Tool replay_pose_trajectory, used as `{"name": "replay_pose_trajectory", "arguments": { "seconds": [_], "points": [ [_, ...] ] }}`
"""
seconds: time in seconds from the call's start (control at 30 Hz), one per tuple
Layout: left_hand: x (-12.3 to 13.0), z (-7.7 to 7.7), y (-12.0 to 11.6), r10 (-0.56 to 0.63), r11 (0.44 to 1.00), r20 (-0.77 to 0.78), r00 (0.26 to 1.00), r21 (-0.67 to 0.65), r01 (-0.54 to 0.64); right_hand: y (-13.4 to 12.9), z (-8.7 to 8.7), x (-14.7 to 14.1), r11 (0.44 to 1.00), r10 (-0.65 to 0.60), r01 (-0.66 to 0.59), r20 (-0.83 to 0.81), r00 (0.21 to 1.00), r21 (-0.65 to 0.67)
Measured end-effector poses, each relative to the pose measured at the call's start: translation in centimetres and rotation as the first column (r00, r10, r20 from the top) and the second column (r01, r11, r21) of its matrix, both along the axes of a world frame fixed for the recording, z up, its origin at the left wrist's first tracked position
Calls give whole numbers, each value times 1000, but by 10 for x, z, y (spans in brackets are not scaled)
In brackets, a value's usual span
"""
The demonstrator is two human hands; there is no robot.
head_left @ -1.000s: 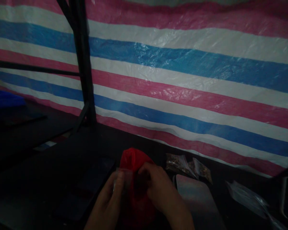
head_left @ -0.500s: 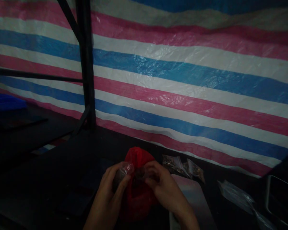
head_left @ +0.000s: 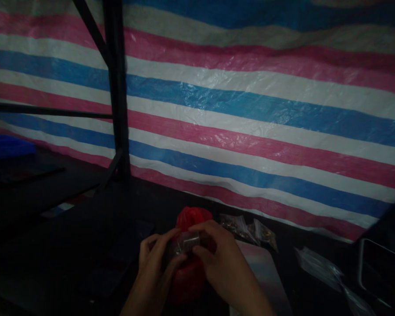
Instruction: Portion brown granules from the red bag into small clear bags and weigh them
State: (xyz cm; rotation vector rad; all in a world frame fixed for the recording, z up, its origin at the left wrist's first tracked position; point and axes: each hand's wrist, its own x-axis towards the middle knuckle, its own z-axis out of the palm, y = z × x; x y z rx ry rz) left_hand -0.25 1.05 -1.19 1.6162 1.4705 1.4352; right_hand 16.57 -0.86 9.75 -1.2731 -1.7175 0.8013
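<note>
Pinched by the right hand [head_left: 217,248]: small translucent piece [head_left: 191,241], held just beside clear plastic [head_left: 177,249] gripped by the left hand [head_left: 154,259], over red bag [head_left: 193,215]. Two packets [head_left: 234,225] apparently filled; flat bags [head_left: 319,264] seemingly unfilled.

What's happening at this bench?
Someone is handling small see-through items with bare hands over a red plastic bag. The right hand pinches a small clear piece; the left hand, close beside it, holds some clear plastic, too dark to make out exactly. To the right of the red bag lie two zip bags of small bits, a flat pale panel and, farther right, clear plastic bags.
</note>
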Motion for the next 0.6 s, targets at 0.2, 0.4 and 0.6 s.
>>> {"name": "replay_pose_trajectory", "arguments": {
  "seconds": [0.2, 0.4, 0.6],
  "points": [
    [2, 4, -1, -53, 994, 167, 985, -84, 68, 1, -2, -7, 993, 64, -68, 49, 997, 98],
    [2, 11, -2, -76, 991, 243, 967, -85, 100, 1, 3, -7, 979, 101, -105, 35, 994, 174],
    [0, 14, -3, -87, 993, 247, 965, -51, 103, 2, 6, -11, 985, 118, -119, 12, 993, 126]
  ]
}}
